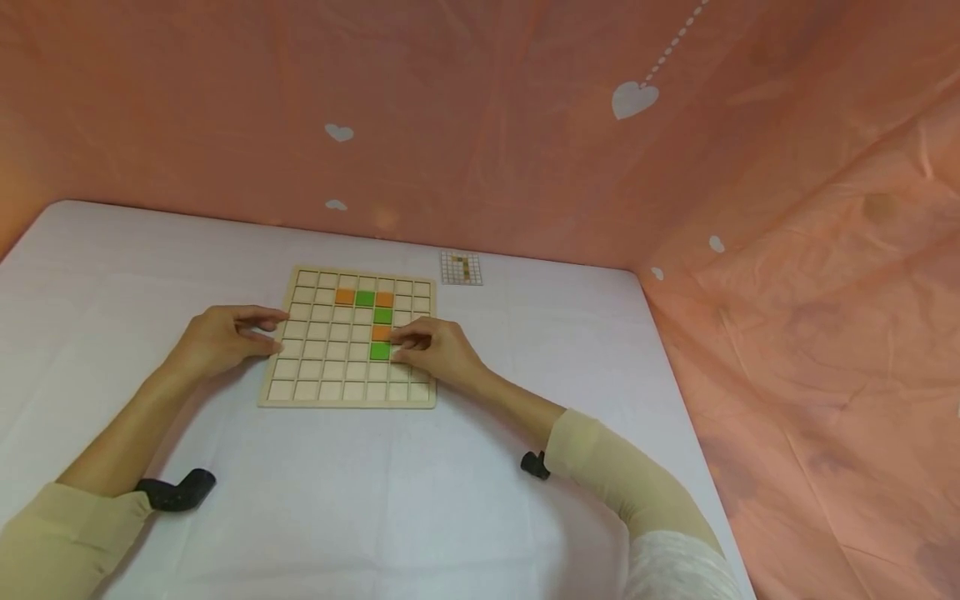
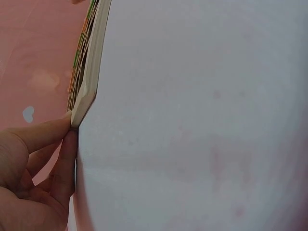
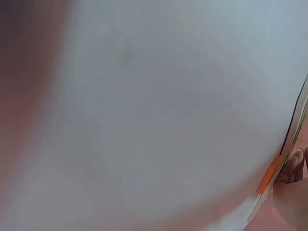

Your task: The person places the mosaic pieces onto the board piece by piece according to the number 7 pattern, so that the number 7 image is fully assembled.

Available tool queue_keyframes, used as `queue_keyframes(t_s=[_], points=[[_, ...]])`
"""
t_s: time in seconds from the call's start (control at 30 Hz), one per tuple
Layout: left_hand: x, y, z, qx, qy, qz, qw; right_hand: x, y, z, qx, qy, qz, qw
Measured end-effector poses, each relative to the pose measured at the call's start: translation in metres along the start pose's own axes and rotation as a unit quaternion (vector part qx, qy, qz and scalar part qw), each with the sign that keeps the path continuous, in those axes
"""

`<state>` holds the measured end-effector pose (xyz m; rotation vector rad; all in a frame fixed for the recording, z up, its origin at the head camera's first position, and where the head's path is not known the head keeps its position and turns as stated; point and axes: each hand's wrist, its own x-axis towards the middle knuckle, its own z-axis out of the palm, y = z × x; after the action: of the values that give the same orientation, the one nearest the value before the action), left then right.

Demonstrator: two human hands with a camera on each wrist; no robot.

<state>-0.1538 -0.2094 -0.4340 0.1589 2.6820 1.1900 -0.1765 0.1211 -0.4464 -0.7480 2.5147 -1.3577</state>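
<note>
A pale wooden grid board (image 1: 303,367) lies on the table. Orange tiles, such as this orange tile (image 1: 344,297), and green tiles, such as this green tile (image 1: 365,298), alternate in a row and down a column. At the left edge, my left hand (image 1: 213,337) touches the board with thumb and fingertips spread apart; the left wrist view shows the fingers (image 2: 45,134) at the board's side. My right hand (image 1: 442,354) is over the right part, its bent fingertips beside the lowest orange and green tiles. Whether it pinches one is hidden. An orange strip (image 3: 269,175) shows along the board in the right wrist view.
A small card (image 1: 461,268) with a printed grid pattern lies behind the board's right corner. The white table (image 1: 450,508) ends at a back edge against a pinkish-orange cloth (image 1: 480,150) with white hearts. Black wrist pieces (image 1: 180,492) stick out by both sleeves.
</note>
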Motion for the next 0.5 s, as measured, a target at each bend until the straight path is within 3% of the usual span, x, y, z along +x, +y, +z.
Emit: queue_keyframes(t_s=[0.33,0.5], points=[[-0.001,0.002,0.000,0.003,0.004,-0.001,1.0000,-0.021,0.008,-0.020,0.051,0.030,0.038,0.9975],[-0.002,0.004,0.001,0.000,0.005,-0.001,1.0000,-0.031,0.014,-0.031,0.044,0.054,0.044,0.9966]])
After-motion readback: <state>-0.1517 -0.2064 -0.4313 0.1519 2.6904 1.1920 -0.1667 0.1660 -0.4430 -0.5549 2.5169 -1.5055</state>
